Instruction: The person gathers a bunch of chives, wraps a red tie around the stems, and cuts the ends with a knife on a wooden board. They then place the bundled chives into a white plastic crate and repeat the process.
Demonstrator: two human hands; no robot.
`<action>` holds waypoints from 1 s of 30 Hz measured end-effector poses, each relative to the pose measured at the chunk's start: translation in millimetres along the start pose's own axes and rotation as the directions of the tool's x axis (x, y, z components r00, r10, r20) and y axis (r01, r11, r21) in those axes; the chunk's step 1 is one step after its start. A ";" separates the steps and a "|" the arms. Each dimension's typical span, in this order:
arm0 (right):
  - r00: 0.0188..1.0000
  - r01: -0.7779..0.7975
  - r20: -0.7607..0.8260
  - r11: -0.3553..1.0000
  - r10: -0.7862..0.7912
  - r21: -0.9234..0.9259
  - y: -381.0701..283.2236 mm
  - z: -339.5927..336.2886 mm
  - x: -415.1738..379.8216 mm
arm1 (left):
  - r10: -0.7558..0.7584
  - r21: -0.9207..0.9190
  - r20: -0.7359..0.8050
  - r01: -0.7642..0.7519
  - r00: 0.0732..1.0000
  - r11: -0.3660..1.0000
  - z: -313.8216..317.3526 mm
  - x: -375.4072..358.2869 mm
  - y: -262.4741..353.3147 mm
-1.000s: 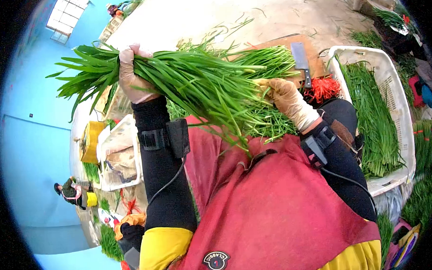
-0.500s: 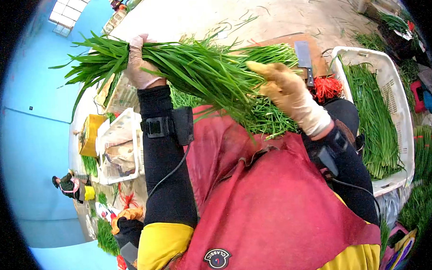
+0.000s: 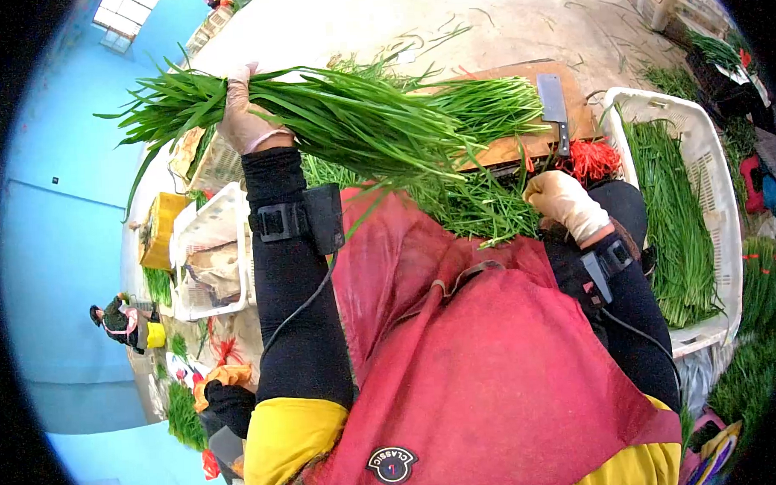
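Note:
My gloved left hand (image 3: pixel 249 119) is wrapped round a long bunch of green stalks (image 3: pixel 358 115), its leafy ends spreading to the left. Lower right, my gloved right hand (image 3: pixel 564 204) has its fingers curled, near the loose cut greens (image 3: pixel 481 207) above my red apron (image 3: pixel 477 350); whatever it may hold is hidden. Another pile of stalks (image 3: pixel 499 106) lies on the wooden board (image 3: pixel 578 107). On the board's right side rests a cleaver (image 3: pixel 552 100) with a black handle. Red ties (image 3: pixel 594 160) are bunched just above my right hand.
At the right stands a white crate (image 3: pixel 726 231) holding greens. White crates (image 3: pixel 181 275) and a yellow box (image 3: pixel 157 229) are at the left. A person (image 3: pixel 122 324) is by the blue wall. More greens (image 3: pixel 762 315) lie at the far right.
My right hand has left the stalk ends and moved down and right, its fingers now curled. The held bunch has become straighter, and the stalks on the board show more.

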State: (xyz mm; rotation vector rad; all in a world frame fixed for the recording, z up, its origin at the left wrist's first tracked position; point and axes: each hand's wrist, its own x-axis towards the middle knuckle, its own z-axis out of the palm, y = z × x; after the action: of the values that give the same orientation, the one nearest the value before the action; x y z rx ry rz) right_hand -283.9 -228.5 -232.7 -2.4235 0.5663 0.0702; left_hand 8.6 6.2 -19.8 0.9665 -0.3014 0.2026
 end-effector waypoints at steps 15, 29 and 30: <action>0.996 0.055 -0.091 0.675 0.018 0.736 -64.2 78.6 89.4 | 0.159 0.114 0.067 -0.165 0.985 0.980 39.5 -62.8 -9.2; 0.971 0.079 0.157 0.859 -0.181 0.506 1.7 68.3 32.3 | 0.019 -0.150 -0.075 -0.030 0.997 0.988 17.7 -10.0 -2.8; 0.965 0.052 0.164 0.760 -0.205 0.648 -24.3 55.3 29.9 | 0.014 -0.150 -0.070 -0.024 0.997 0.988 10.9 -4.1 -10.2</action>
State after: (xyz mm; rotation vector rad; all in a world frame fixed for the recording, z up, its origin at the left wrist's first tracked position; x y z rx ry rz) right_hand -241.8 -189.5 -268.1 -1.7391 0.2508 0.0774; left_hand 6.1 -8.6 -23.3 0.8057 -0.2589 0.2272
